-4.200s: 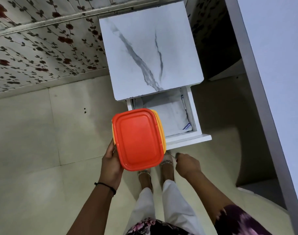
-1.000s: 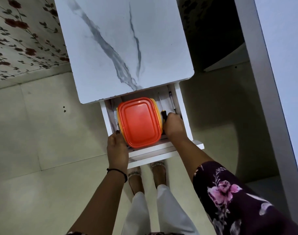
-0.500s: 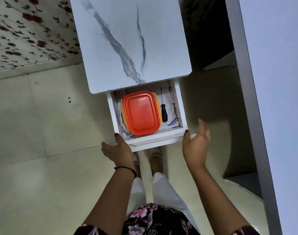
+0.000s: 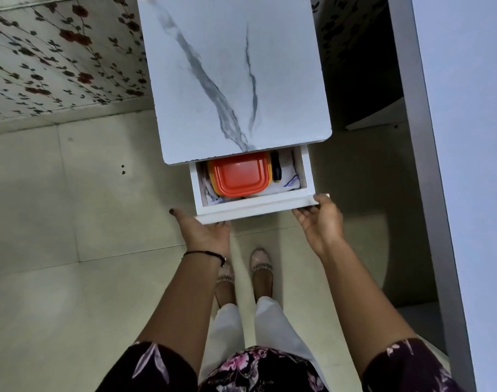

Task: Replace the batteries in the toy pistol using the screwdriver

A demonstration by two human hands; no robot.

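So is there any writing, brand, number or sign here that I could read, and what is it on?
None: no readable word, number or sign shows in this view.
The orange lid in the drawer is plain.
The screwdriver shows no marking that I can make out.
The cloth has blue lines only, not letters.
The table top has grey veins, the wall a flower print.

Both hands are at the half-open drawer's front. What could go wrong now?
The right hand has its thumb at a top corner of the drawer front; it could be pinched under the table top on closing.
The screwdriver lies beside the orange box and may roll on a hard push.
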